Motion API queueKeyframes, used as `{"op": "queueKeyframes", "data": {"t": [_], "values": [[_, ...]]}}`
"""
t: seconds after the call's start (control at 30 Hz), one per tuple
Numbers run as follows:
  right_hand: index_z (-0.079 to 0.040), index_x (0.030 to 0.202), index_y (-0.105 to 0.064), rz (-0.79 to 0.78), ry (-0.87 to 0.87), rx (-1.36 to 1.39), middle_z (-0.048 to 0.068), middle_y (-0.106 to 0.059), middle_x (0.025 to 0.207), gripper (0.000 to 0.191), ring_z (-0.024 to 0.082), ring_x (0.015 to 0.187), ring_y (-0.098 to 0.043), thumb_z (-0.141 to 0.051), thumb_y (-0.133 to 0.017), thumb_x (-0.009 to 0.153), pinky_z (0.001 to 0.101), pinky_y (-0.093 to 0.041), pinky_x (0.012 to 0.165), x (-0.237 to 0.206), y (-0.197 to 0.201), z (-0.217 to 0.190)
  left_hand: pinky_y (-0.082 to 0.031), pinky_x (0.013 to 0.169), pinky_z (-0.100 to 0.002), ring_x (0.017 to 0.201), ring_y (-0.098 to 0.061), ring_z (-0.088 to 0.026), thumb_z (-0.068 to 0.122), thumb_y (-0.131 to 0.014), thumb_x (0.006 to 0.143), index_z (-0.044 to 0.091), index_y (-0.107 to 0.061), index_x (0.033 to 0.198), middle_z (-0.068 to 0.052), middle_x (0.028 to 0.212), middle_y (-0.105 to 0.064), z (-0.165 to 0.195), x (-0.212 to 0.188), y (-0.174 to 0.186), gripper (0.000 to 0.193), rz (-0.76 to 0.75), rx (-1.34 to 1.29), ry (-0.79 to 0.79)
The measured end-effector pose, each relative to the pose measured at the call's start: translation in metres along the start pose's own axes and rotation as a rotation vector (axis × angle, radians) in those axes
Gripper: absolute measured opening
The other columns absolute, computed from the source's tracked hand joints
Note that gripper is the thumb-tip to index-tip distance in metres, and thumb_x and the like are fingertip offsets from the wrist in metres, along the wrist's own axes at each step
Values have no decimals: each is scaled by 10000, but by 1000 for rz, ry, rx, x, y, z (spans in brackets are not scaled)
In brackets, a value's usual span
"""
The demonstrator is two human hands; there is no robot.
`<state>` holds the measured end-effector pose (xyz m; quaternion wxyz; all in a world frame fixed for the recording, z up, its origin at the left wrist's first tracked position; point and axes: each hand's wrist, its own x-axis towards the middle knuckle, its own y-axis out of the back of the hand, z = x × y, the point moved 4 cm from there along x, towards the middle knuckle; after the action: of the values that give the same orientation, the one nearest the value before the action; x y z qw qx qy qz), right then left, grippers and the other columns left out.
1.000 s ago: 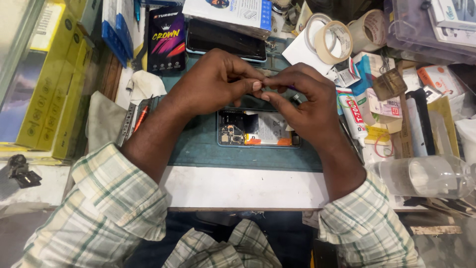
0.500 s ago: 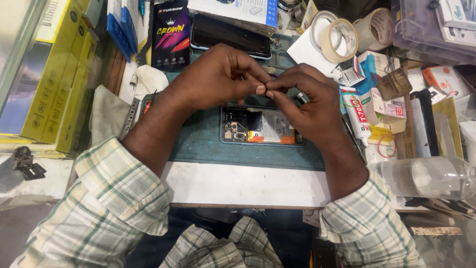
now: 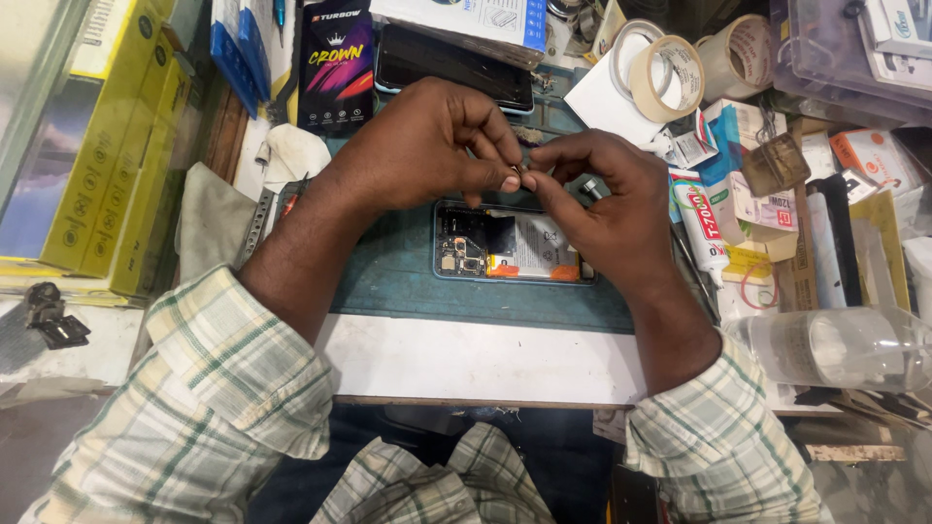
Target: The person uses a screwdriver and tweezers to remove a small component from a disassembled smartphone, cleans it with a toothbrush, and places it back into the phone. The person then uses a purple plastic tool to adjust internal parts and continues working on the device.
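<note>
from the head view i count one opened blue-framed phone with its battery and boards bare (image 3: pixel 513 254), flat on the teal mat (image 3: pixel 388 281), and three tape rolls (image 3: pixel 668 66) far right. my left hand (image 3: pixel 427 146) and right hand (image 3: pixel 607 199) hover above the phone, fingertips pinched together on one tiny part (image 3: pixel 516 172), other fingers curled.
</note>
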<state>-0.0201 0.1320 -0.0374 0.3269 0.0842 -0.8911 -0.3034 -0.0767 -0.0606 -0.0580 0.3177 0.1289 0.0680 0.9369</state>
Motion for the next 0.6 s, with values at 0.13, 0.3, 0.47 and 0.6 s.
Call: {"op": "queueKeyframes", "data": {"t": [0.13, 0.3, 0.47, 0.6], "values": [[-15, 1085, -739, -8, 6, -21, 78, -767, 985, 179, 134, 866, -731, -59, -838, 944, 267, -584, 806, -1, 1, 1, -655, 634, -241, 764, -796, -109, 35, -771, 896, -13, -699, 991, -99, 876, -800, 1, 0, 0, 129, 2, -24, 9], [-15, 1044, -763, -33, -5, -18, 70, -777, 962, 119, 115, 839, -734, -65, -830, 959, 257, -581, 786, -2, 1, 2, -648, 627, -240, 740, -790, -123, 26, -779, 872, -19, -700, 976, -109, 857, -798, 1, 1, -3, 138, -7, -39, 49], [-4, 997, -731, -96, -79, 75, 59, -760, 908, 108, 106, 804, -700, -59, -808, 946, 246, -561, 753, -3, -7, 2, -650, 674, -252, 771, -795, -135, 66, -813, 838, -20, -721, 997, -83, 870, -808, 6, -7, 0, 203, -87, -40, 50], [-32, 973, -724, -208, -181, 221, 32, -740, 899, 107, 107, 808, -694, -78, -807, 923, 251, -560, 743, -5, -12, -2, -615, 650, -283, 732, -742, -131, 160, -848, 816, 32, -752, 1019, -50, 853, -779, 12, -15, 20, 258, -50, 173, 165]]}}
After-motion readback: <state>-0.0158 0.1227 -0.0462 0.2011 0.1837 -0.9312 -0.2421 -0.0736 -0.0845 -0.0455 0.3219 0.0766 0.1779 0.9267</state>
